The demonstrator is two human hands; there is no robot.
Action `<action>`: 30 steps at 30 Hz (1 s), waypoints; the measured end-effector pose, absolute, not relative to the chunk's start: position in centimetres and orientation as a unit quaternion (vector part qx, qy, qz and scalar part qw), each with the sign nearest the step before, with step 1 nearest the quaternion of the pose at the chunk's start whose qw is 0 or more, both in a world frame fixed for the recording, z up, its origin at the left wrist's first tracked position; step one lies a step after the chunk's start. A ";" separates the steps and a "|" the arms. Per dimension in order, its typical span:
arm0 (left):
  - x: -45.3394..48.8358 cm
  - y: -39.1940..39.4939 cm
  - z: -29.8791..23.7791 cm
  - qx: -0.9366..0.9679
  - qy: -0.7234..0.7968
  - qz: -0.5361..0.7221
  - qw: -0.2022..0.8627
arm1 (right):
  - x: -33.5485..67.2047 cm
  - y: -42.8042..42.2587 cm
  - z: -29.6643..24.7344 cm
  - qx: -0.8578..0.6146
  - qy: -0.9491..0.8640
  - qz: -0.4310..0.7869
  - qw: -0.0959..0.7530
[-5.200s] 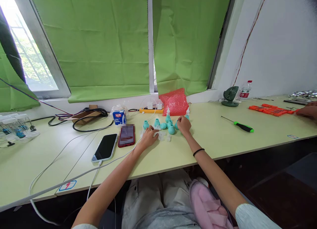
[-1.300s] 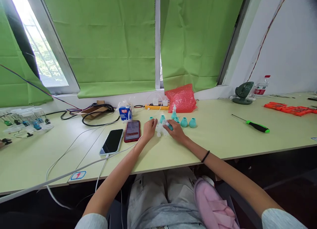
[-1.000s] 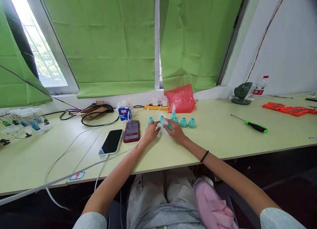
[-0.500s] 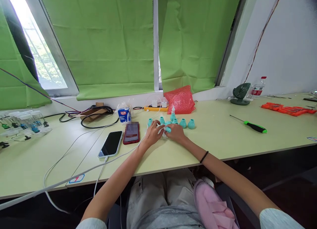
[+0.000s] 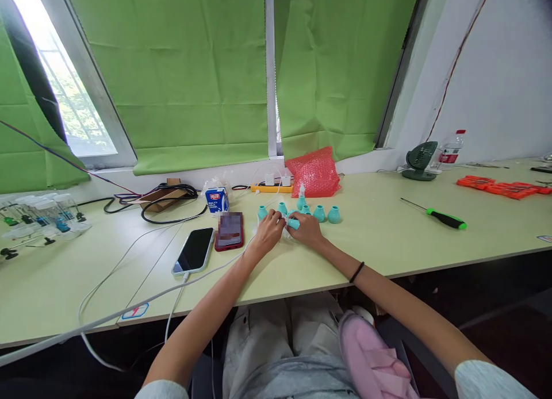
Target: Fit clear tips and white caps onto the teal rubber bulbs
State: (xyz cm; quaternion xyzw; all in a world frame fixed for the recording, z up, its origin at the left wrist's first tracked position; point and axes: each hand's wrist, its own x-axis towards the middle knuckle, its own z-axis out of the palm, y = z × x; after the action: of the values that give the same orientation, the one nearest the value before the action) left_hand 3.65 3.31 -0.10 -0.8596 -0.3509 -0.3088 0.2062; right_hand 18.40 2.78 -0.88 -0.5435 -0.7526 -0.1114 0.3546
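Once brought together above the pale table [image 5: 366, 238]: left hand [image 5: 271, 231] and right hand [image 5: 307, 229], fingertips meeting around one small part, short of the red bubble-wrap pouch [image 5: 317, 172].
Left hand: pinched on a clear piece [image 5: 284, 218] at the left end of a teal bulb [image 5: 294, 223]; half a second ago more spread, with index finger raised, now folded down.
Right hand: wrapped around that teal bulb, held on its side between both hands; impossible to tell whether touching the table.
Bulb and clear piece: judging by the tightened fingers, past being lined up and now worked against each other; too covered to tell how firmly joined.
Open bulbs [image 5: 333, 215]: two upright just right of the right hand, others partly behind the fingers; five seconds ago bunched in a tighter cluster.
Tipped bulb [image 5: 301, 203]: upright behind the hands, as five seconds ago; then matched by a second beside the right hand, now not seen standing.
Loose clear pieces [image 5: 288, 237]: on the table below the hands, mostly hidden; five seconds ago in plainer view beside the left fingers.
Screwdriver [image 5: 434, 214]: well apart to the right, apparently unmoved.
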 end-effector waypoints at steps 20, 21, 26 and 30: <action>3.6 3.6 -0.1 -0.853 -0.348 -0.328 0.207 | 19.1 3.3 -1.4 -0.454 -0.810 -0.192 0.318; 3.6 3.5 -0.1 -0.852 -0.348 -0.331 0.209 | 19.1 3.3 -1.5 -0.451 -0.809 -0.195 0.321; 3.8 3.5 -0.2 -0.843 -0.348 -0.353 0.208 | 19.0 3.4 -1.5 -0.448 -0.801 -0.205 0.340; 3.8 3.5 -0.4 -0.839 -0.344 -0.371 0.201 | 18.9 3.4 -1.5 -0.452 -0.792 -0.204 0.355</action>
State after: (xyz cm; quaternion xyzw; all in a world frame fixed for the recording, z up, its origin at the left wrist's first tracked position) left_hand 3.82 3.53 -0.37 -0.8388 -0.3436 -0.3711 0.2015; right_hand 18.92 3.44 -1.48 -0.4524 -0.7921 -0.2044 0.3552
